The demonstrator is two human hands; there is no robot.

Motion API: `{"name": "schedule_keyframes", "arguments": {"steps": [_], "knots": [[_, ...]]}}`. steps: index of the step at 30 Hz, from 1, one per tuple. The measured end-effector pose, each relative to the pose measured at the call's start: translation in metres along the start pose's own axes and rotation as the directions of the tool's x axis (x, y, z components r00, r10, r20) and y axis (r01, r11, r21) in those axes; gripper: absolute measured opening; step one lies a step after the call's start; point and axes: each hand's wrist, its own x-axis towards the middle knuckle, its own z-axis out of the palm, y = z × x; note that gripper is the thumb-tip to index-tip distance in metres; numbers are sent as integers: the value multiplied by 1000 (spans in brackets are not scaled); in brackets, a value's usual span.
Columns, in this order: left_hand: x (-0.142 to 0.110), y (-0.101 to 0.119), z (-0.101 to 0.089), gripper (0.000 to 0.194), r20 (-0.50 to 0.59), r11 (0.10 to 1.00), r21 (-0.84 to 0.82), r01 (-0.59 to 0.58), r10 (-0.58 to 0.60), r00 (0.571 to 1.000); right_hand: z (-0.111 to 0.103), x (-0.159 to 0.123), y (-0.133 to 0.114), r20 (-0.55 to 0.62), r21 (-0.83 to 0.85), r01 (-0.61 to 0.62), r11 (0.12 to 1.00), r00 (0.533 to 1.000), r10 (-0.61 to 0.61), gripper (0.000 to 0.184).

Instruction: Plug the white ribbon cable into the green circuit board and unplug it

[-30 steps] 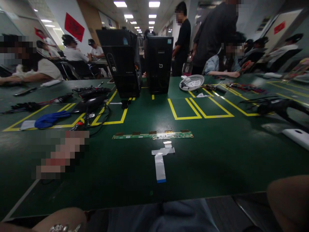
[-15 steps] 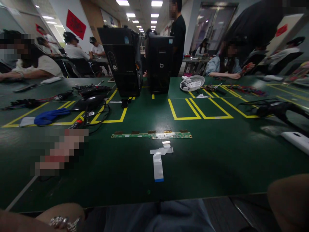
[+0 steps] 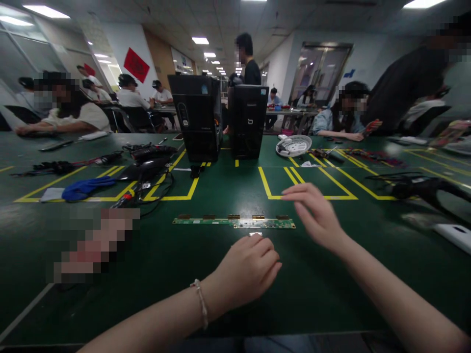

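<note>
A long, narrow green circuit board (image 3: 265,224) with gold-brown tabs along its far edge lies flat on the green table (image 3: 165,304). Just in front of it, my left hand (image 3: 250,267), with a bracelet (image 3: 200,303) at the wrist, covers the spot of a flat white ribbon cable (image 3: 255,234). Only a small far end of that cable shows. The left fingers are curled under, and what they grip is hidden. Above the board's right end hovers my right hand (image 3: 316,215), fingers stretched out and holding nothing.
Two black computer towers (image 3: 196,122) stand at the back. Left are black cables (image 3: 149,152), a blue glove (image 3: 86,188) and a pixelated object (image 3: 99,245). A white basket (image 3: 294,146) sits back right, a white device (image 3: 454,237) at far right. Other people sit around the table.
Both my hands have come up from the near edge to the board. My left hand now covers most of the ribbon cable. The view has tilted upward a little.
</note>
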Motion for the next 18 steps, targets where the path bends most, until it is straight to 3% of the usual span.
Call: {"name": "schedule_keyframes", "arguments": {"steps": [2,4,8,12,18], "knots": [[7,-9,23,14,97,992,118,48,-59,994,18,-8,17,43,66,-28,997,999,25,25],[4,-15,39,15,124,977,170,126,-148,981,38,-23,35,82,117,-93,989,993,83,28],[-9,-21,50,19,156,956,152,250,-273,949,63,-49,50,244,37,-146,989,961,132,31],[-19,-21,51,24,202,950,66,306,-313,928,63,-50,37,441,-115,-68,991,891,112,35],[-24,-23,55,33,208,941,-12,338,-328,921,54,-48,31,509,-171,-72,983,848,150,37]]}}
